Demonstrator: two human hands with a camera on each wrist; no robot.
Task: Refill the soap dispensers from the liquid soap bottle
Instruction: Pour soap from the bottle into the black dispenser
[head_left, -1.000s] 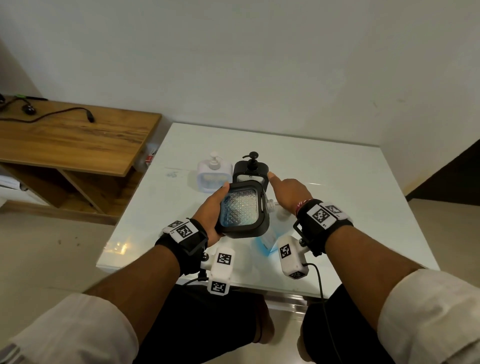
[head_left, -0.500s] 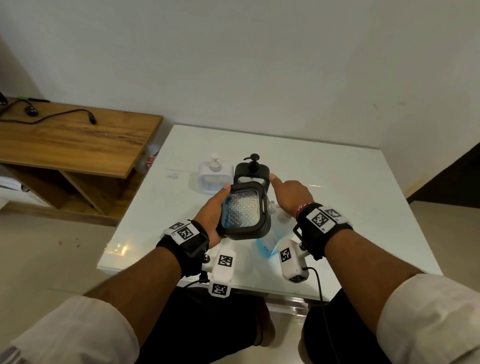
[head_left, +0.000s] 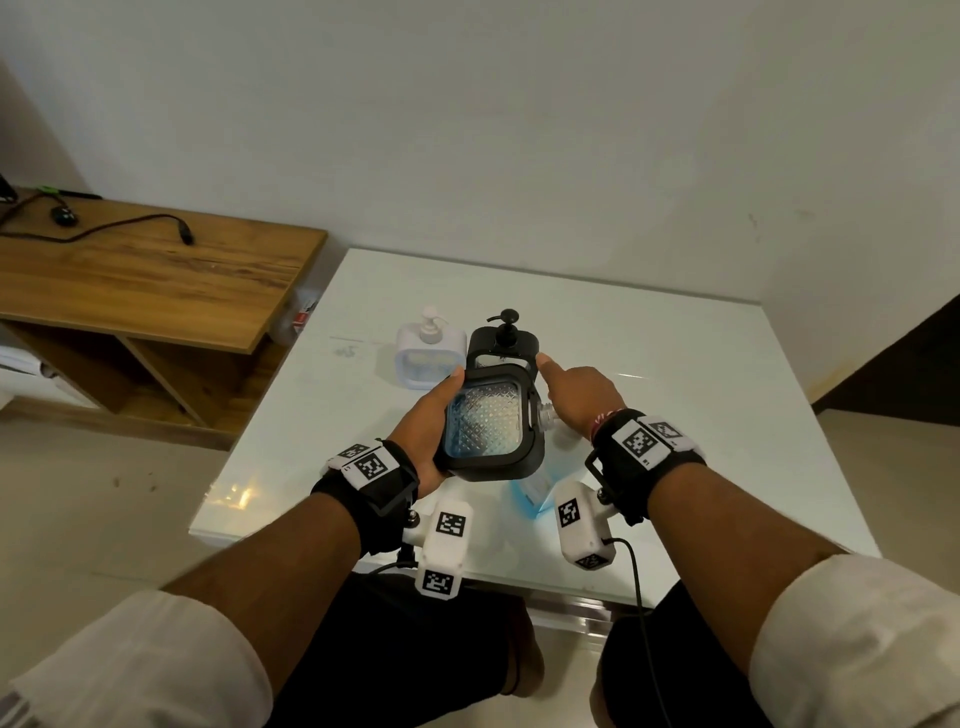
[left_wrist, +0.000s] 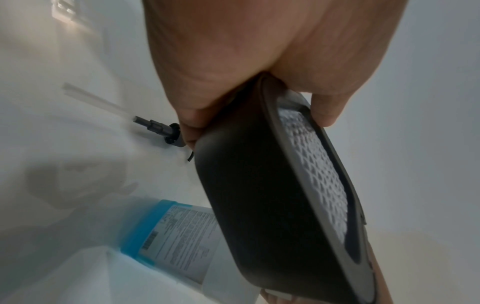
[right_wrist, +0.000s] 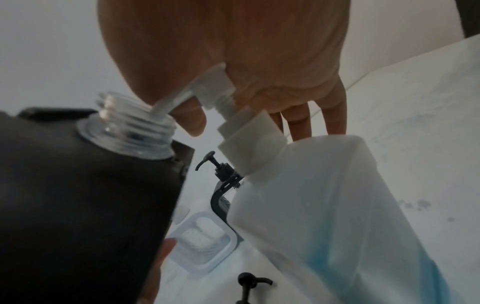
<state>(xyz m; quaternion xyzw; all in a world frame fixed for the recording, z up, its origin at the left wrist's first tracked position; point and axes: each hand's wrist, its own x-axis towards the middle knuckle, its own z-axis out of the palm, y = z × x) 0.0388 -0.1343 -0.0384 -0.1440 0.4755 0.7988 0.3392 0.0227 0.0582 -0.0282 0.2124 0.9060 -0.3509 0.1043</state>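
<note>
My left hand (head_left: 439, 410) grips a black square dispenser (head_left: 488, 421) with a clear textured window, lifted and tilted above the white table (head_left: 675, 389). Its pump is off and its clear threaded neck (right_wrist: 135, 131) points right. The white and blue liquid soap bottle (head_left: 530, 493) stands just right of it. My right hand (head_left: 574, 392) rests on the bottle's white pump head (right_wrist: 210, 86), fingers mostly straight. The pump's nozzle reaches into the open neck. The removed black pump (left_wrist: 155, 125) with its tube lies on the table.
A white dispenser (head_left: 430, 358) and a second black dispenser (head_left: 504, 343) stand side by side just beyond my hands. A wooden desk (head_left: 145, 280) with cables stands to the left of the table. A white wall runs behind.
</note>
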